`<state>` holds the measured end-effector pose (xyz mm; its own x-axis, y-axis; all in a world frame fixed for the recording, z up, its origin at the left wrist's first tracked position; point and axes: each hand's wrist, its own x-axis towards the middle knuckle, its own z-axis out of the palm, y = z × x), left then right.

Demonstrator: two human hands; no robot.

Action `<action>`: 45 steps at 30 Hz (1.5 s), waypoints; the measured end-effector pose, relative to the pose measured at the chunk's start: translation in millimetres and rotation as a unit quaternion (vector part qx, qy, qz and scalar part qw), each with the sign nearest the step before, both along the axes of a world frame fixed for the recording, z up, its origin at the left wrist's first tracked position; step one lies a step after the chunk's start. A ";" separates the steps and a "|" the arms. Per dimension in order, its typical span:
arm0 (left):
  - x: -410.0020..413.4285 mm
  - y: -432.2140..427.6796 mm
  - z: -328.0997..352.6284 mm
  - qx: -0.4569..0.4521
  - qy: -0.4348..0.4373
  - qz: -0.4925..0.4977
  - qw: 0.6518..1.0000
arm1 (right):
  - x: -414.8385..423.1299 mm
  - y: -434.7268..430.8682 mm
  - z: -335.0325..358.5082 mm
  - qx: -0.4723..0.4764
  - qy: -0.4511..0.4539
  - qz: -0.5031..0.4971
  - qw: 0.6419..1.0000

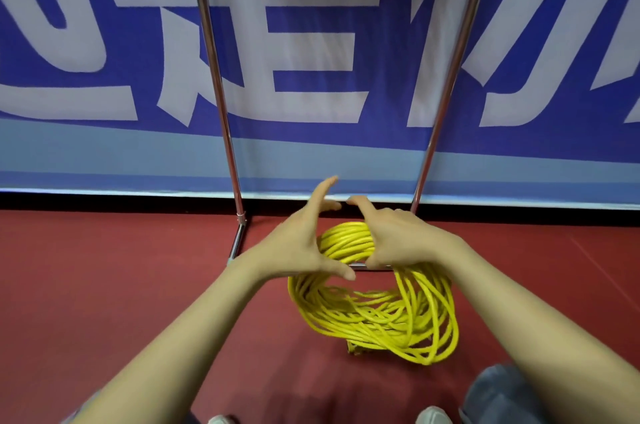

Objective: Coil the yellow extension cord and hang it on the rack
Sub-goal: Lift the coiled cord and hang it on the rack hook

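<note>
Cord [374, 319]: floppy coil, probably hefty; loops may slip.
Grip: whole top bundle.
Right hand [398, 236]: fingers wrap it.
Left hand [301, 243]: fingers spread.

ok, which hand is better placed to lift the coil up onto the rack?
Right, likely. The right hand has its grip wrapped round the top of the yellow cord coil, while the left hand is open beside it, fingers straight, holding nothing. The rack stands just behind.

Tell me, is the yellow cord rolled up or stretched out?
Rolled up: the yellow cord forms many loops, gripped by the right hand.
</note>
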<state>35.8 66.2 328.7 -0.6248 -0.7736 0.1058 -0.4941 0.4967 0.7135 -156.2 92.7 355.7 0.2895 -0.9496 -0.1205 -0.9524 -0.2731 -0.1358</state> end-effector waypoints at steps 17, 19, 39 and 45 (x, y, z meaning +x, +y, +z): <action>-8.6 6.5 4.4 -0.039 0.033 0.170 0.984 | -40.0 -4.9 -4.8 0.086 -0.278 -0.017 0.957; -2.1 6.2 12.3 -0.072 0.014 0.170 0.983 | -46.1 -4.0 -13.9 0.130 -0.355 -0.033 0.925; 24.2 -1.4 29.7 0.129 0.236 0.181 0.946 | -16.0 -4.9 -17.4 0.055 -0.548 -0.045 0.834; 21.1 -6.4 27.6 0.193 0.291 0.174 0.921 | -20.1 -2.7 -4.2 0.093 -0.515 -0.052 0.851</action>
